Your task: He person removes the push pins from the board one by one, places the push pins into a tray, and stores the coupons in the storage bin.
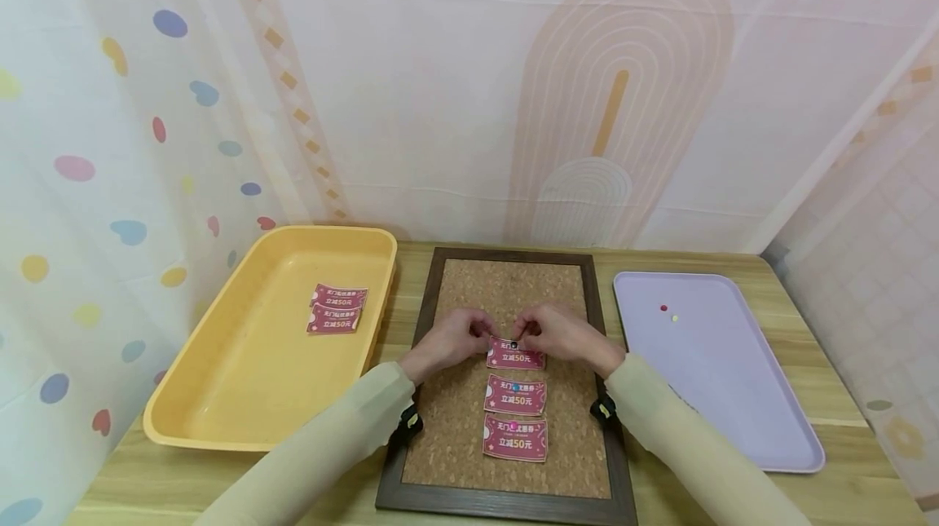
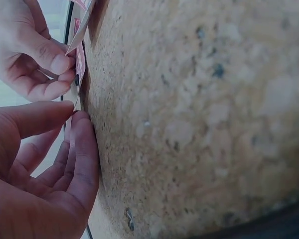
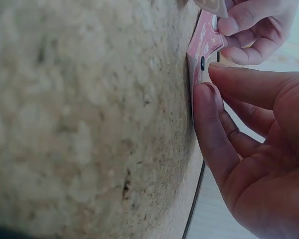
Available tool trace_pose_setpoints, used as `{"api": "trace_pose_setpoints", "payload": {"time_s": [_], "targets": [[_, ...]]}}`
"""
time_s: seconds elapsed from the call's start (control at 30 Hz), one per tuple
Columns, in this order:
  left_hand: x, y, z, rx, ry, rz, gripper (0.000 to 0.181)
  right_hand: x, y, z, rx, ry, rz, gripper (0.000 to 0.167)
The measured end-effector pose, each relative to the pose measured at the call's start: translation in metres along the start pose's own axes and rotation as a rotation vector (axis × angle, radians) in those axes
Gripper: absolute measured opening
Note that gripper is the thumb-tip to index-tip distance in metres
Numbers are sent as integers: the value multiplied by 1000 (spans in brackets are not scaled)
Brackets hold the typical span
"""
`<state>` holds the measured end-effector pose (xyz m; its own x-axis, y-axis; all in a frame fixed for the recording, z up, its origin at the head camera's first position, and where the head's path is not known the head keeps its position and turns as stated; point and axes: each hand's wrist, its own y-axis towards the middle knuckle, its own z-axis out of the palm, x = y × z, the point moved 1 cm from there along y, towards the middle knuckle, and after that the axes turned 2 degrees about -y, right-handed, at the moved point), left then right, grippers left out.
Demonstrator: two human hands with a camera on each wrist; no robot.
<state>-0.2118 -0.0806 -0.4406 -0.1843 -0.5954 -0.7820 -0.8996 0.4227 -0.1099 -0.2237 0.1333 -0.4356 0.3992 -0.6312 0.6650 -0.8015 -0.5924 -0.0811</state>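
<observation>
In the head view, my left hand [image 1: 464,333] pinches the upper left corner of the topmost red coupon [image 1: 517,356] on the cork board [image 1: 451,461]. My right hand [image 1: 555,332] holds that coupon near its upper right edge, thumb and fingertips close together. A black pushpin [image 3: 203,63] stands in the coupon between the two hands, beside my right thumb. Below it lie two more coupons, one with a blue pushpin [image 1: 515,387] and one with a pink pushpin [image 1: 513,426]. Fingers partly cover the top coupon's upper edge.
A yellow tray [image 1: 242,395] on the left holds two overlapping coupons [image 1: 335,319]. On the right, a lilac tray [image 1: 726,379] carries a red pushpin [image 1: 663,308] and a yellow pushpin [image 1: 675,318]. The board's dark frame [image 1: 506,503] lies on a wooden table [image 1: 807,314], with a patterned curtain [image 1: 440,102] behind.
</observation>
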Motion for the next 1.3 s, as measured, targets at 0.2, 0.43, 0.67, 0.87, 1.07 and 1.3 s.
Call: {"api": "trace_pose_setpoints", "payload": {"time_s": [0.2,0.43,0.67,0.87,1.07,1.3], "targets": [[0,1,0,11,25,-16,12,2,2,0,21,-23,-2,5],[0,3,-1,13,12,-3,9,4,6,1,32,-55,50,4],[0,3,-1,7,5,-7,9,6,8,3,36,-75,62,4],[0,3,-2,1,4,-15,9,7,10,5,32,-95,62,6],[1,3,-1,2,2,-28,9,6,10,6,35,-103,45,8],[2,4,-1,9,16,8,9,4,7,5,27,-81,34,9]]}}
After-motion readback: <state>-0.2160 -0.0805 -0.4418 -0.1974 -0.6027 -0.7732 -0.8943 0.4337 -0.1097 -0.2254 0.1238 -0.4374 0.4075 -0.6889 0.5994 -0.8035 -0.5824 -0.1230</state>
